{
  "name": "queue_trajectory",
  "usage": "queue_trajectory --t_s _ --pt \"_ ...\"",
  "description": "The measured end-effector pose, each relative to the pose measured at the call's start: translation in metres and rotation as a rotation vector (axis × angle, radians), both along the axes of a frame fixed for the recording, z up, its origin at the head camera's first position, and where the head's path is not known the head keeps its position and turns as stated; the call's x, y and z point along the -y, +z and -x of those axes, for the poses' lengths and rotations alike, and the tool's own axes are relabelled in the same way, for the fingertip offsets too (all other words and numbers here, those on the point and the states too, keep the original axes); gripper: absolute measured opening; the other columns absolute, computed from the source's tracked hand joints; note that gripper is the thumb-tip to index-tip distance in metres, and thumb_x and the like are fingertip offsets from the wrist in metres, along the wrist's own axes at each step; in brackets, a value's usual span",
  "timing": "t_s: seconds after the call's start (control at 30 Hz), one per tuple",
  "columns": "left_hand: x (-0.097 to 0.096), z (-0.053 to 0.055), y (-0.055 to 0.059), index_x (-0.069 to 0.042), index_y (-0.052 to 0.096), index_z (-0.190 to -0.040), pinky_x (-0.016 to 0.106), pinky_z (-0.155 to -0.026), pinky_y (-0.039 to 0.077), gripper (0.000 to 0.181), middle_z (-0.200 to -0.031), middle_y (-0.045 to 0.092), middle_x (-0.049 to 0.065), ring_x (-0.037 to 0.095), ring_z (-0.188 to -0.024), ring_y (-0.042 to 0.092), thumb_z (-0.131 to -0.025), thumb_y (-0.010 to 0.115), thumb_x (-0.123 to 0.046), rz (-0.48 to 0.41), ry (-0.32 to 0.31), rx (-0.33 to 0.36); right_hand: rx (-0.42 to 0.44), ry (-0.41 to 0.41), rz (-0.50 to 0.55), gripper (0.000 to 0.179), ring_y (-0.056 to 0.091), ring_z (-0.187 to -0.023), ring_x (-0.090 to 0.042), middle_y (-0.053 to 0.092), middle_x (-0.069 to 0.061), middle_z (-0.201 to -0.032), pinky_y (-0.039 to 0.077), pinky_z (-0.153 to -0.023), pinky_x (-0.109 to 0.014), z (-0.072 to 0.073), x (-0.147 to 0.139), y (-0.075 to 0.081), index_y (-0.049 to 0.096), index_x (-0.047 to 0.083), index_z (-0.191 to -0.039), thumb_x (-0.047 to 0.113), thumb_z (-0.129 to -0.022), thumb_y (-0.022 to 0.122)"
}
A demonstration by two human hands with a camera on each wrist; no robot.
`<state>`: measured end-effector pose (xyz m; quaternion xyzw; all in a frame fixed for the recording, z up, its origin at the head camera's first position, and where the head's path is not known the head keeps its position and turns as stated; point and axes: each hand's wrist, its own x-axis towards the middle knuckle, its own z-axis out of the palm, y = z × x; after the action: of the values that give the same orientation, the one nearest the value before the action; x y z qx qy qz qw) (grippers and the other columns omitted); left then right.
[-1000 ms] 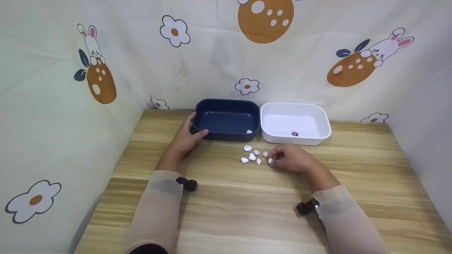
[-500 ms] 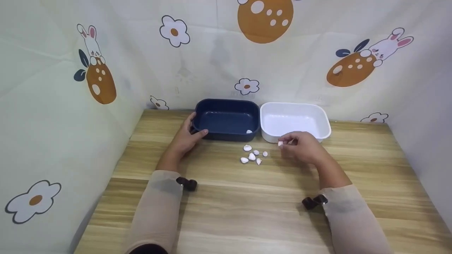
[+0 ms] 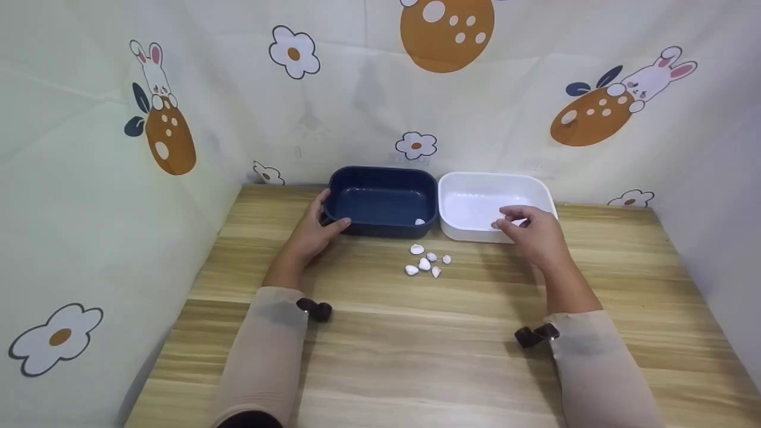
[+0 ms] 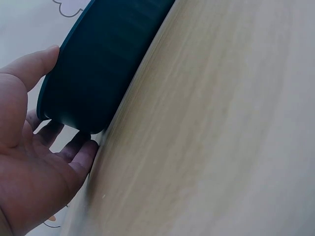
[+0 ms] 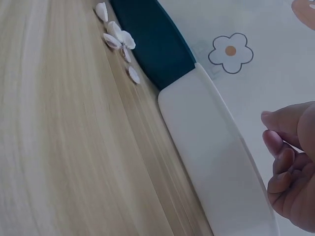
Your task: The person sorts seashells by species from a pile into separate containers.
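Observation:
My left hand [image 3: 315,229] holds the left end of a dark blue rectangular tub [image 3: 380,229], thumb on its front rim and fingers round the corner. One white seashell [image 3: 420,222] lies inside that tub at the front right. Over the near right side of a white tub [image 3: 475,232] is my right hand [image 3: 535,235]. In the right wrist view, its thumb [image 5: 275,119] and index fingertip are slightly apart, with no shell showing between them; the other fingers are curled. Several small white seashells [image 3: 424,264] lie loosely grouped on the table before the tubs.
Both tubs stand side by side at the back of the wood-grain table [image 3: 404,356], close to a patterned cloth backdrop [image 3: 357,107]. Part of the white tub's inside is hidden behind the right hand.
My right hand has picked a seashell off the table and carried it back and right to over the white tub; its fingertips have since parted. My left hand stays at the blue tub.

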<state>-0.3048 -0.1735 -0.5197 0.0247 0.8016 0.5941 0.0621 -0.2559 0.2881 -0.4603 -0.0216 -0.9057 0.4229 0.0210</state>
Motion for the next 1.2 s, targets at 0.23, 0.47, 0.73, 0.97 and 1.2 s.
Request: queue_trajectory --t_s 0.23,0.47,0.73,0.97,1.2 --pt "-0.001 -0.001 0.002 -0.021 0.02 -0.172 0.045 -0.137 0.02 0.098 -0.181 0.021 0.006 0.031 -0.167 0.023 -0.096 0.08 -0.036 0.002 -0.005 -0.01 0.038 -0.051 0.006 0.04 0.057 -0.094 -0.019 0.07 -0.006 -0.115 0.051 -0.068 -0.022 0.001 -0.003 -0.001 0.073 0.012 -0.136 0.032 -0.102 0.074" --pt "-0.001 -0.001 0.002 -0.022 0.021 -0.172 0.045 -0.137 0.022 0.098 -0.18 0.023 0.008 0.031 -0.166 0.026 -0.096 0.081 -0.036 0.004 0.002 -0.011 -0.053 -0.07 -0.005 0.036 0.057 -0.085 -0.013 0.072 -0.006 -0.109 0.048 -0.066 -0.019 0.004 -0.001 -0.007 0.075 0.008 -0.132 0.025 -0.101 0.073" --pt "-0.001 -0.001 0.001 -0.022 0.02 -0.172 0.045 -0.136 0.024 0.098 -0.179 0.024 0.012 0.034 -0.165 0.028 -0.096 0.081 -0.033 -0.027 0.004 -0.003 -0.081 -0.053 -0.01 0.035 0.057 -0.08 -0.01 0.075 -0.011 -0.109 0.047 -0.066 -0.018 0.003 0.003 -0.005 0.076 0.005 -0.13 0.023 -0.1 0.073" --pt "-0.001 -0.001 0.002 -0.022 0.021 -0.172 0.045 -0.136 0.024 0.098 -0.179 0.024 0.01 0.034 -0.165 0.029 -0.096 0.081 -0.034 -0.013 0.01 -0.007 -0.063 -0.006 -0.013 0.033 0.058 -0.087 -0.015 0.075 -0.011 -0.11 0.048 -0.07 -0.018 0.0 0.012 -0.007 0.076 0.007 -0.13 0.022 -0.101 0.072" --pt "-0.001 -0.001 0.002 -0.022 0.02 -0.172 0.045 -0.136 0.023 0.098 -0.18 0.021 0.009 0.035 -0.165 0.026 -0.096 0.08 -0.034 -0.003 0.003 -0.008 -0.071 0.086 0.013 0.03 0.061 -0.088 -0.015 0.075 -0.011 -0.106 0.05 -0.074 -0.017 -0.005 0.033 -0.011 0.078 0.005 -0.125 0.019 -0.099 0.073"
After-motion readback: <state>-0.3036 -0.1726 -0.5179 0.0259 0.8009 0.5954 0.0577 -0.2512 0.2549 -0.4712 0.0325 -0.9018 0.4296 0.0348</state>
